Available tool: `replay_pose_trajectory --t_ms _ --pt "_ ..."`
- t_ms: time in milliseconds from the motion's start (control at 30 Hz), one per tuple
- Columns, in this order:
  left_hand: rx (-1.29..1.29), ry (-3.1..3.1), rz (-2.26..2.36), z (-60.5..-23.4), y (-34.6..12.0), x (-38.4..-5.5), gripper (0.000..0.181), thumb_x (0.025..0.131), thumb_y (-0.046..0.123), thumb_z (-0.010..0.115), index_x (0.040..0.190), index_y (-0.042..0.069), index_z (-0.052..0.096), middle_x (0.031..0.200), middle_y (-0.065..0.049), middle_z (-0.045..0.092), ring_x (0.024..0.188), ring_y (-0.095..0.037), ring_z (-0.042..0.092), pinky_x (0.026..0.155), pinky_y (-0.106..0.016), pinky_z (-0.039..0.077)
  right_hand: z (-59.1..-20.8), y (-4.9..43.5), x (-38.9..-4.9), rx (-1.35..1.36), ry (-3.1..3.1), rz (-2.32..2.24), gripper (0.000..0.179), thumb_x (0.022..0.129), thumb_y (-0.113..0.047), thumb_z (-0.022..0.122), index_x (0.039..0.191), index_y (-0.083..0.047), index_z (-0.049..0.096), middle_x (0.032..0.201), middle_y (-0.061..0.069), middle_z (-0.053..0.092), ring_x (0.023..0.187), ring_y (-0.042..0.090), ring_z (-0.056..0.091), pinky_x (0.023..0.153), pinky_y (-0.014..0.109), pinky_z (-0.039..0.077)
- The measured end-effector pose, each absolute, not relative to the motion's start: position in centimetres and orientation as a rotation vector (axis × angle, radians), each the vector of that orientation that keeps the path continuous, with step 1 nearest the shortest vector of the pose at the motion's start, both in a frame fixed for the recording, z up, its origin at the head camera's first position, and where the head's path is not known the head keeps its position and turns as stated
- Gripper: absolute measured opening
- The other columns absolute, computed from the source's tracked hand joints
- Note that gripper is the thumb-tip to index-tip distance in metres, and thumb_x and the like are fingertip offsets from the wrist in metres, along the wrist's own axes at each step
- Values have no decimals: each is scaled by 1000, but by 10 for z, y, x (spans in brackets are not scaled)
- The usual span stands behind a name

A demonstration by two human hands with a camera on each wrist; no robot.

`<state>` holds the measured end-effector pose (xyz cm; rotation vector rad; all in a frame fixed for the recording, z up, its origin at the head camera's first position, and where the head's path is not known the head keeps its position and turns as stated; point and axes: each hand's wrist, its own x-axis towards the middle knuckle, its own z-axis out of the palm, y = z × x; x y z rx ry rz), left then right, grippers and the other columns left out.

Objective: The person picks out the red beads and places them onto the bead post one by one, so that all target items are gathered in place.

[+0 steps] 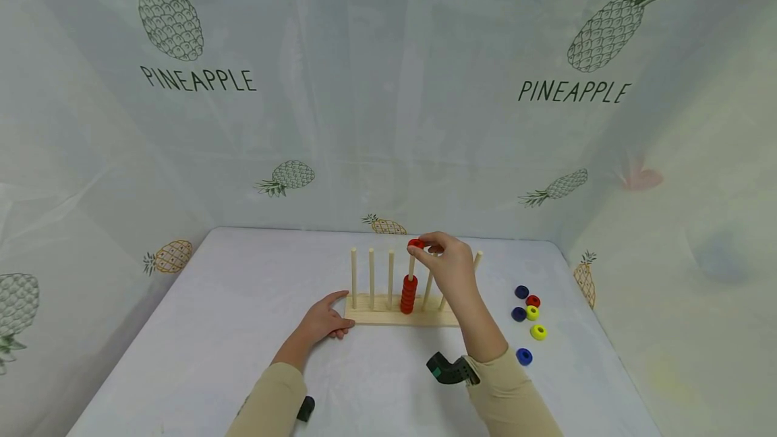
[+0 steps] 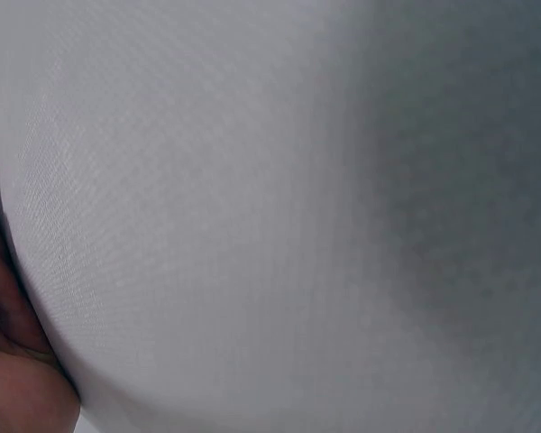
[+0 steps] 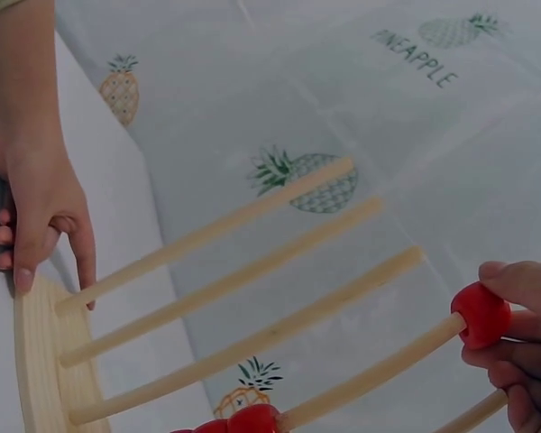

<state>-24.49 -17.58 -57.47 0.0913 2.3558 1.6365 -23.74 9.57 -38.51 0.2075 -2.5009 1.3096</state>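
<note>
A wooden peg rack [image 1: 388, 317] stands on the table, with several upright pegs along its base. My left hand [image 1: 322, 319] grips the left end of the base, thumb at the front edge and index finger at the back. Thumb and fingers of my right hand [image 1: 452, 270] pinch a red bead [image 3: 483, 316] at the top of the fourth peg from the left. Lower on that same peg sits a stack of red beads [image 1: 409, 295]. In the right wrist view the peg's tip meets the held bead. The left wrist view shows mostly the white tabletop.
Right of the rack lie loose beads: a red one [image 1: 533, 301], yellow ones [image 1: 538, 332] and blue ones [image 1: 524, 356]. My right forearm crosses in front of the rack's right end. A pineapple-print curtain [image 1: 388, 120] hangs behind the white table [image 1: 243, 342].
</note>
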Motion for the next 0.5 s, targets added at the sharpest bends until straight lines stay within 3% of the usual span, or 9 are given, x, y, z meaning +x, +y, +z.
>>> replay_pose_trajectory --t_ms 500 --pt "83 2355 1636 -573 -175 -244 80 82 10 80 149 3 35 63 -6 66 48 -12 59 48 -24 47 -380 98 -238 233 -2591 1309 26 81 -25 81 101 -10 75 95 2 69 87 20 59 73 37 50"
